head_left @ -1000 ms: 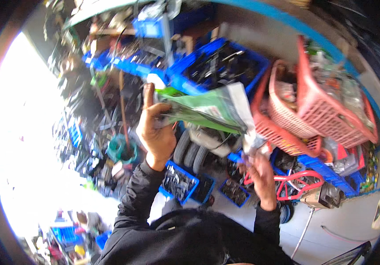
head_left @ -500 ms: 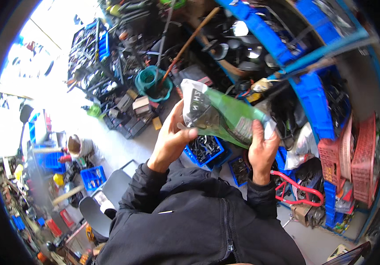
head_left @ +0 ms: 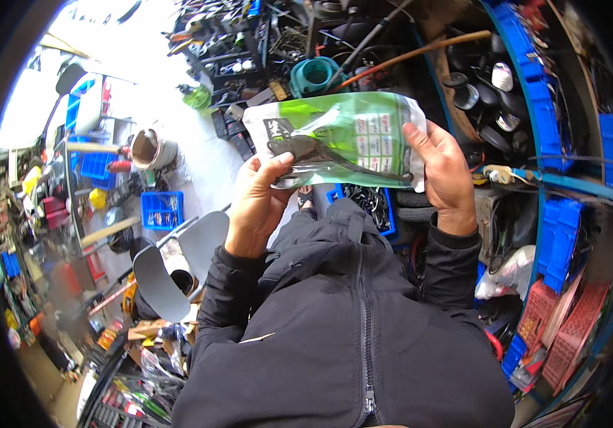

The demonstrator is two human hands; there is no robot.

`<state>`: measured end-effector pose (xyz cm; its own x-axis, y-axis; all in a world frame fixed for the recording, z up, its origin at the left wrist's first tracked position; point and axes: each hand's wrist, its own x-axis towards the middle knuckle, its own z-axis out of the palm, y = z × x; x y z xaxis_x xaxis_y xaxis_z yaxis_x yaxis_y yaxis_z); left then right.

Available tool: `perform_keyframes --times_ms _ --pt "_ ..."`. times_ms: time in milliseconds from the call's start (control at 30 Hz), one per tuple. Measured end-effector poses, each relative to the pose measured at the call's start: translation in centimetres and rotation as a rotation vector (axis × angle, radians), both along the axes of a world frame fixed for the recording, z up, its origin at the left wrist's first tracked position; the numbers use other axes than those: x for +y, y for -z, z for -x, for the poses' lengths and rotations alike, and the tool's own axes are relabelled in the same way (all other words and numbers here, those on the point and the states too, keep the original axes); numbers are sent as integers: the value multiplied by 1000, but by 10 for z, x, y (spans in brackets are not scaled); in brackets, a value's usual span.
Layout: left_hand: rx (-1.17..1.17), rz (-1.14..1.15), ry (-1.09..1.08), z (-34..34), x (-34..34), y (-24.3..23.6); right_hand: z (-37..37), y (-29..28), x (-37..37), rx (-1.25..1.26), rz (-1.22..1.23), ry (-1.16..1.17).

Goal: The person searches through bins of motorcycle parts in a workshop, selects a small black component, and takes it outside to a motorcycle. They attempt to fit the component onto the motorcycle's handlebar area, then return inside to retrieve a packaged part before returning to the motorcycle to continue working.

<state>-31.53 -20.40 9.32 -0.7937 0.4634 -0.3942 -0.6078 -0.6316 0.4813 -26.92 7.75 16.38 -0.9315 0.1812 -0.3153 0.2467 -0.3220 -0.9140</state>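
Observation:
In front of my chest I hold a green-and-white plastic package (head_left: 342,139), stretched level between both hands. Its front is partly see-through, and a dark, slender curved part shows inside; its exact kind I cannot make out. My left hand (head_left: 260,200) pinches the lower left corner, thumb on top. At the right end, my right hand (head_left: 445,171) grips the edge with its thumb over the front. The fingers behind the package are hidden.
Right of me stands a blue rack (head_left: 584,184) with blue bins (head_left: 559,242) and red baskets (head_left: 577,332). A teal bucket (head_left: 313,75) sits beyond the package. Left are a grey chair (head_left: 160,282), a blue crate (head_left: 162,210) and a white bucket (head_left: 155,150).
The package has turned from slanting down rightward to nearly level, and its printed front shows more fully. My view has swung, shifting the surroundings. Both hands keep their hold.

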Motion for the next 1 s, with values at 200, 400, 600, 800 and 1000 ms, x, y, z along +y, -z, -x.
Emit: perform_keyframes --times_ms 200,400,600,800,1000 --pt "5 -14 -266 -16 -60 16 39 -4 -38 -330 -126 -530" --pt "-65 -78 -466 -23 -91 22 74 7 -73 -356 214 -560" --pt "143 -81 -559 -18 -121 20 108 13 -103 -289 199 -669" --pt "334 -59 -625 1 -165 9 160 30 -151 -265 114 -755" --pt "330 -63 -709 53 -212 1 230 71 -221 -277 186 -743"
